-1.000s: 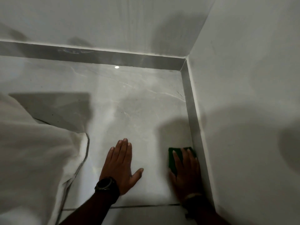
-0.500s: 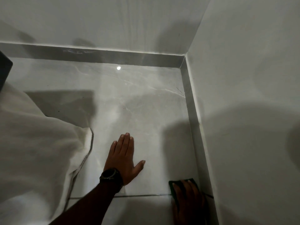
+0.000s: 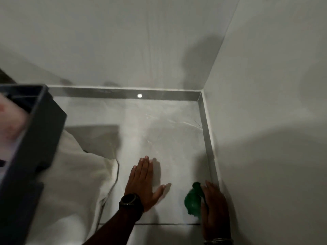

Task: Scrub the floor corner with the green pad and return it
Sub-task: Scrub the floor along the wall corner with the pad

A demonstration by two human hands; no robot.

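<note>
The green pad (image 3: 193,200) is crumpled under the fingers of my right hand (image 3: 215,211), low on the pale marble floor beside the right skirting strip (image 3: 208,145). That hand grips the pad, and part of the pad is hidden beneath it. My left hand (image 3: 144,181), with a black watch on the wrist, lies flat with fingers spread on the tile, a little to the left of the pad. The floor corner (image 3: 200,95) where two white walls meet is farther up and to the right.
A dark grey box or bin (image 3: 38,131) juts in at the left edge. White cloth (image 3: 70,183) covers the floor at lower left, up to my left arm. A tile joint (image 3: 159,224) runs across below my hands. A ceiling light reflects on the back skirting.
My right hand slid the pad back along the right skirting, then forward a little, and the pad now looks bunched. The view tilted up and the grey box came into sight. My left hand stayed planted.
</note>
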